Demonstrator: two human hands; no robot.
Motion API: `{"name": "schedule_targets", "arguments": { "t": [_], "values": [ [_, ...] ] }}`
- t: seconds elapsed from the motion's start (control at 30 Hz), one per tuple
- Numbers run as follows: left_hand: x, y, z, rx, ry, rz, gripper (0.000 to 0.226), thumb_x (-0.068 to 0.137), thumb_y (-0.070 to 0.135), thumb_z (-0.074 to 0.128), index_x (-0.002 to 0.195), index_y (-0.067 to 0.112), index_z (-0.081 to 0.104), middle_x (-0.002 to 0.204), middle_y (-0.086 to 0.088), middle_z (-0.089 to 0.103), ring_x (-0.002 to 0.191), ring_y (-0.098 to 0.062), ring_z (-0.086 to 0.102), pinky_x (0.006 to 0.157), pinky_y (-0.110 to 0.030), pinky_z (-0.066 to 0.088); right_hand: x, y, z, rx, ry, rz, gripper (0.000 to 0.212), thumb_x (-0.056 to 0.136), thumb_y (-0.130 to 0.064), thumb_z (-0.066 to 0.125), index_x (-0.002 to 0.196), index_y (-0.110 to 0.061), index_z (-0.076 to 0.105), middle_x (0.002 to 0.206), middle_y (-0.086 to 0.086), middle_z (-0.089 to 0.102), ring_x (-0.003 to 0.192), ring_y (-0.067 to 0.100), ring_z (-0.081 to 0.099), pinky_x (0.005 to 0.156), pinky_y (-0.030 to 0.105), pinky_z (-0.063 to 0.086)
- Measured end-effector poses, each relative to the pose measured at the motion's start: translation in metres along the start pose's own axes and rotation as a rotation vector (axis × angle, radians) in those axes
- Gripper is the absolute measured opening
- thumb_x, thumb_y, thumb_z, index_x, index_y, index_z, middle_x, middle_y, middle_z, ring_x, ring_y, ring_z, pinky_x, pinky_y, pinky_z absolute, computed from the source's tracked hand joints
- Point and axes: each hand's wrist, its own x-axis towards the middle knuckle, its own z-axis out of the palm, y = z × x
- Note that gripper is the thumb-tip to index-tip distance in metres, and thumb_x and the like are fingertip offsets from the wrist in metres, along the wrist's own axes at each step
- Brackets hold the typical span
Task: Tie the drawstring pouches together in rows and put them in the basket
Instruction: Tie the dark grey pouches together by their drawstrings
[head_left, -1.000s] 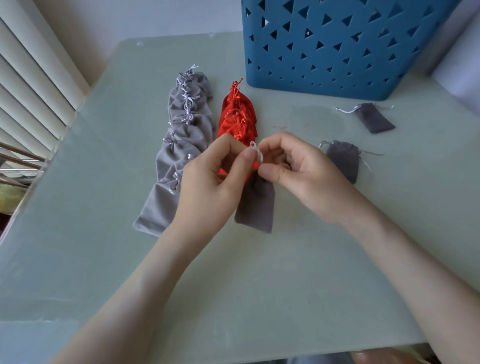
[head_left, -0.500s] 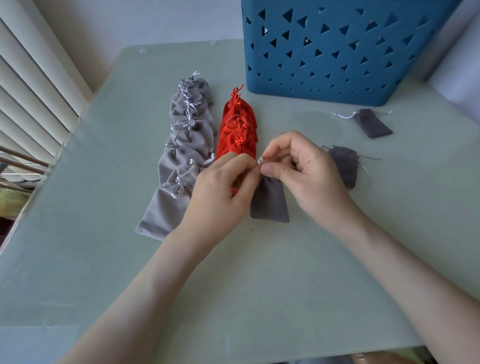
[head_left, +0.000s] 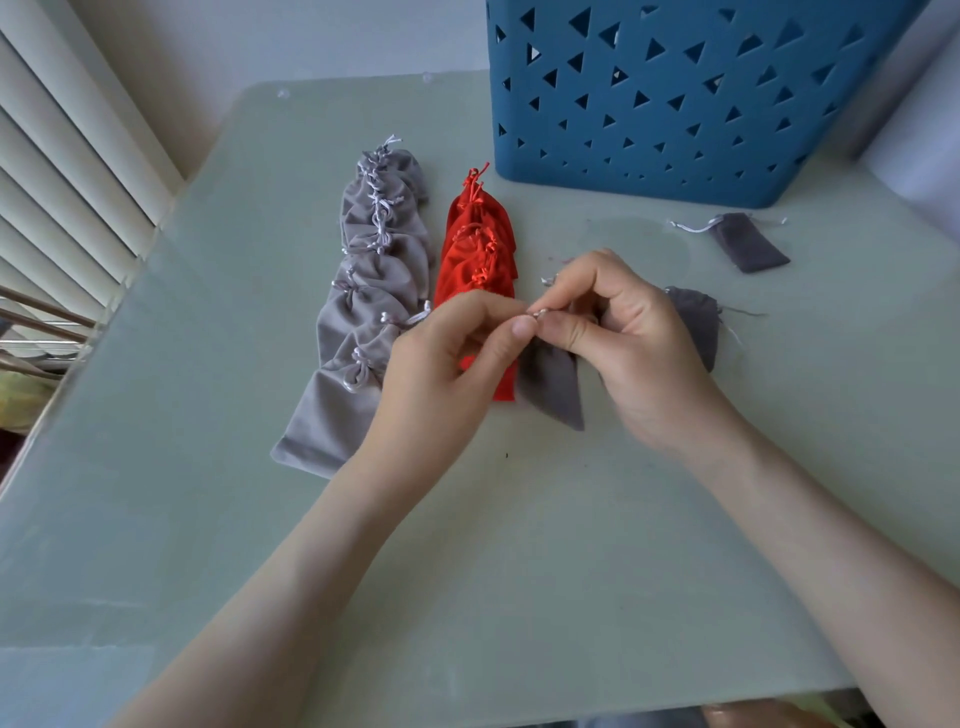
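A small dark grey pouch (head_left: 551, 383) hangs from its silver drawstring (head_left: 537, 313). My left hand (head_left: 441, 374) and my right hand (head_left: 631, 343) both pinch that drawstring, fingertips nearly touching, just above the table. A second dark grey pouch (head_left: 696, 325) lies partly hidden behind my right hand. A third dark grey pouch (head_left: 748, 243) lies further back right. A tied row of light grey pouches (head_left: 369, 291) and a tied row of red pouches (head_left: 475, 254) lie side by side to the left. The blue basket (head_left: 675, 98) stands at the back.
The pale green table (head_left: 519, 545) has open surface in front of my hands. Window blinds (head_left: 57, 171) run along the left, past the table's left edge. A white surface (head_left: 919, 150) rises at the far right behind the basket.
Both hands have sunk toward the table with the dark pouch, which hung higher a second ago. My fingertips have drawn closer together on the drawstring.
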Motion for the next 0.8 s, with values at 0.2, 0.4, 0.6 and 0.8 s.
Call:
{"name": "schedule_targets", "arguments": {
  "t": [0.2, 0.4, 0.6, 0.8],
  "values": [
    [0.002, -0.007, 0.000, -0.313, -0.123, -0.205, 0.014, 0.080, 0.019, 0.065, 0.067, 0.019, 0.061, 0.066, 0.007, 0.062, 0.068, -0.009, 0.055, 0.068, -0.019, 0.044, -0.002, 0.000, 0.003, 0.019, -0.065, -0.023, 0.016, 0.078, -0.023, 0.065, 0.076, -0.038, 0.065, 0.081, -0.009, 0.056, 0.082, 0.022, 0.056, 0.080, 0.034, 0.044],
    [0.003, -0.008, -0.004, -0.357, -0.191, -0.238, 0.014, 0.079, 0.022, 0.068, 0.071, 0.015, 0.059, 0.070, -0.002, 0.061, 0.070, -0.014, 0.054, 0.068, -0.024, 0.044, -0.002, -0.004, -0.004, 0.100, -0.228, 0.074, 0.015, 0.085, -0.004, 0.056, 0.084, -0.018, 0.062, 0.078, -0.015, 0.066, 0.080, 0.000, 0.059, 0.075, 0.014, 0.045],
    [0.002, -0.005, 0.001, -0.279, -0.109, -0.193, 0.012, 0.090, 0.019, 0.058, 0.082, 0.011, 0.060, 0.078, -0.010, 0.058, 0.076, -0.019, 0.050, 0.072, -0.032, 0.041, 0.002, -0.005, -0.009, -0.068, -0.231, 0.074, 0.026, 0.089, -0.004, 0.050, 0.094, -0.026, 0.062, 0.088, -0.014, 0.065, 0.084, 0.002, 0.057, 0.080, 0.015, 0.043],
    [0.002, -0.004, 0.001, -0.274, -0.103, -0.238, 0.014, 0.089, 0.011, 0.060, 0.075, 0.009, 0.063, 0.068, 0.001, 0.062, 0.069, -0.010, 0.055, 0.069, -0.023, 0.047, 0.000, -0.003, -0.007, -0.159, -0.195, 0.021, 0.022, 0.087, -0.005, 0.054, 0.089, -0.027, 0.060, 0.083, -0.015, 0.063, 0.080, 0.000, 0.058, 0.078, 0.015, 0.044]
  ]
}}
